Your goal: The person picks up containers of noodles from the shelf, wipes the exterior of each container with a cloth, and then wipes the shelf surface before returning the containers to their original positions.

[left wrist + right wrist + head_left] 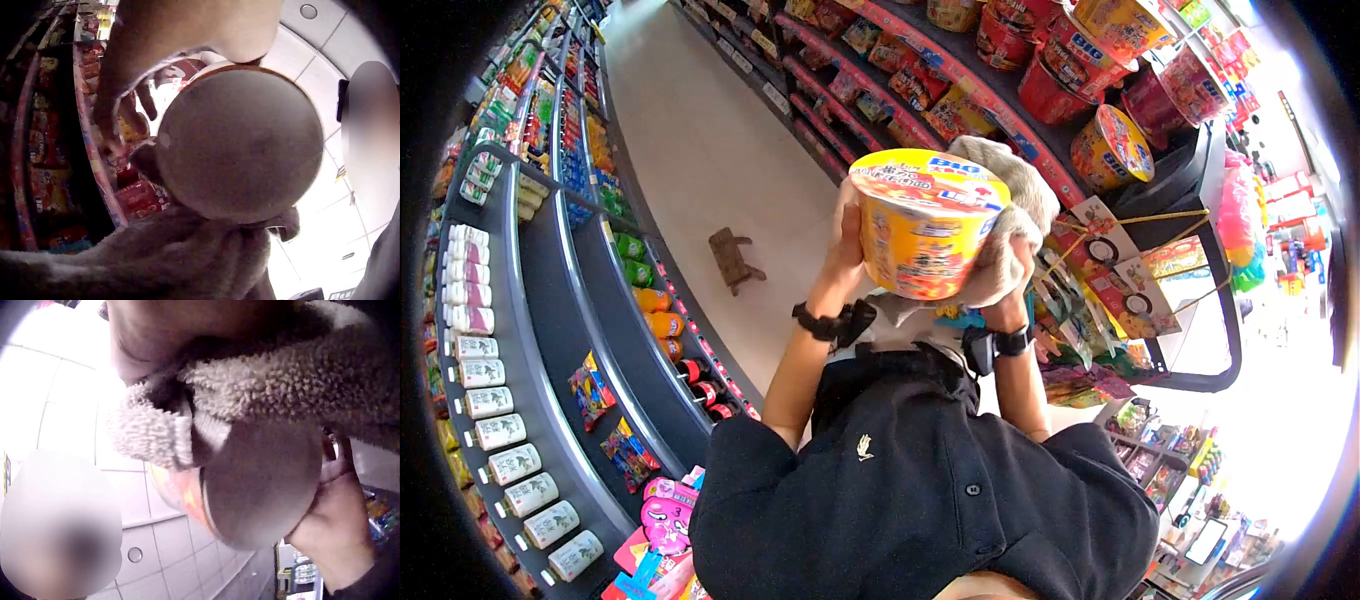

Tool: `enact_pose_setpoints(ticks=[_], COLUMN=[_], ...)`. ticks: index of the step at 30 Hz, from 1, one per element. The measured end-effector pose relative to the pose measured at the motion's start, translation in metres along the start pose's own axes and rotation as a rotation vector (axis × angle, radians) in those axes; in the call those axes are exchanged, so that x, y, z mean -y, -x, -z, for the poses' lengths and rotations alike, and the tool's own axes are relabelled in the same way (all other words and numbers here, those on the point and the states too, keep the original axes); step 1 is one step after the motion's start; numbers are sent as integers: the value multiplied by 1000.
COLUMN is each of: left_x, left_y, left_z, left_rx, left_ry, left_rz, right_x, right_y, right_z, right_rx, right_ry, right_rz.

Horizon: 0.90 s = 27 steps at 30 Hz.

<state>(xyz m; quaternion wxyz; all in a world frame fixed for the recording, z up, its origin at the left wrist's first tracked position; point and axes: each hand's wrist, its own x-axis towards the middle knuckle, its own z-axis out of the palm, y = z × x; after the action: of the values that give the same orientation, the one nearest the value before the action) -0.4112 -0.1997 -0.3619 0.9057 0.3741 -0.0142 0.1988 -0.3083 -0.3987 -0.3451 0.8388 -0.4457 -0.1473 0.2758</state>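
Observation:
A yellow and red noodle tub (pixel 930 240) is held up in front of the chest, its printed lid tilted toward the head view. The left hand (pixel 845 245) grips its left side, fingers partly hidden behind it. On the other side the right hand (pixel 1012 275) holds a grey-beige cloth (pixel 1025 190) against the tub. Seen from below, the tub's pale round base (pixel 240 144) faces the left wrist view, with the cloth (pixel 187 250) beside it. In the right wrist view the fluffy cloth (pixel 269 381) touches the tub (pixel 262 481), and the left hand (pixel 337 519) is at its far side.
Shelves with noodle tubs (pixel 1112 148) and packets stand at the upper right. Bottles line a dark shelf (pixel 550 330) on the left. A small wooden stool (pixel 733 258) is on the aisle floor (pixel 690 150). Hanging cards (pixel 1135 290) are near the right hand.

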Motion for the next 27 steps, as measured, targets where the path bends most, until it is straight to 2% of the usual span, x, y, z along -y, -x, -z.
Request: enact_pose_setpoints(ticks=[1,2,3,4,6,7,9,10,11,12,13,14,15,16,17,19,20,21,23,24,25,26,27], left_x=[4,10,16,16,6,3,2,0,-1,2,4,8,12,4,-3,-10,-14,-17,-18,-15,-11,-19,-25], left_y=[3,16,30,37,46,49,56,56,56,56,54,50,45,42,42,40,41,41,43,44,45,43,42], left_z=[2,-5,-12,-16,-26,-27,-23,-19,-16,-11,-12,-15,-18,-28,-32,-36,-34,-34,-22,-15,-7,-18,-33], left_rx=[-145,-189,-235,-238,-298,-310,-337,-238,-138,-217,-222,-320,-416,-468,-469,-330,-291,-389,-275,-275,-261,-245,-171], left_ry=[-98,-425,-752,-747,87,502,430,322,212,54,52,210,370,419,420,516,574,546,552,555,425,296,62], left_rz=[-6,-152,-295,-289,-68,41,36,-49,-134,-86,-91,-16,57,128,116,105,91,105,3,6,-27,-58,-158], right_x=[3,-5,-15,-14,-17,-18,-21,-26,-28,-31,-32,-38,-43,-44,-43,-34,-21,-16,-2,11,27,41,51], right_y=[10,6,14,21,30,26,32,31,31,31,31,27,24,24,24,23,28,28,33,25,26,20,11], right_z=[-6,0,5,-14,-26,-24,-23,-23,-23,-24,-27,-12,-9,-14,-20,-23,-34,-36,-28,-17,-19,-9,-3], right_rx=[-86,152,30,-51,-164,-96,-56,-119,-118,-49,26,21,38,81,122,155,106,122,-91,27,45,143,236], right_ry=[331,128,259,329,362,392,355,10,11,330,648,602,550,525,500,589,429,416,229,131,60,543,1028], right_rz=[128,303,288,301,255,274,318,101,100,264,427,211,143,168,194,241,98,277,62,106,20,125,228])
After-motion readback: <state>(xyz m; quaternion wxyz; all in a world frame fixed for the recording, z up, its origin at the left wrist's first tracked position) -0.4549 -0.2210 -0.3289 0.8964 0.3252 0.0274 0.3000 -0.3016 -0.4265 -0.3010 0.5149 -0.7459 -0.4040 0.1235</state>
